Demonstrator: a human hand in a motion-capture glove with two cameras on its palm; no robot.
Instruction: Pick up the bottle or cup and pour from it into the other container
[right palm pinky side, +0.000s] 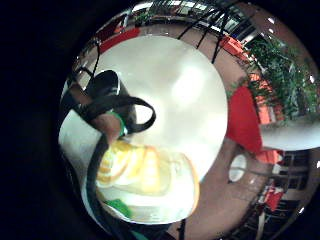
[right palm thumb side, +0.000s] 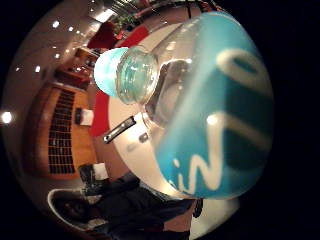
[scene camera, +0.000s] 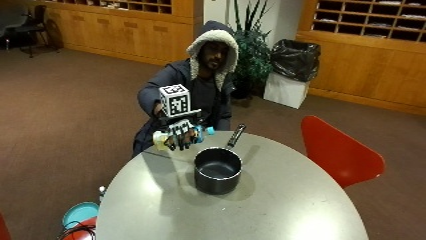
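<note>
In the outside view, we see the gloved right hand (scene camera: 181, 134) raised above the far edge of the round grey table (scene camera: 286, 200), at centre-left of the frame. Its fingers are curled round a plastic bottle (scene camera: 174, 138) with a yellow label and a light blue cap (scene camera: 209, 131). The bottle lies nearly horizontal in the grip, and its long axis runs across the frame, with the cap end pointing toward the right. The receiving container, a dark saucepan (scene camera: 217, 170), stands on the table below and to the right of the hand, just in front of it, with its handle (scene camera: 235, 135) reaching toward the person. The cap end is therefore the end nearer the saucepan but, as far as we can judge, it is not yet over the rim. In the thumb side palm view, the bottle (right palm thumb side: 220, 110) fills most of the frame and the cap (right palm thumb side: 127, 74) appears to be on. We judge that the coming move requires the mouth to travel right and downward in the frame until it sits over the pan opening. The bare hand is not visible.
</note>
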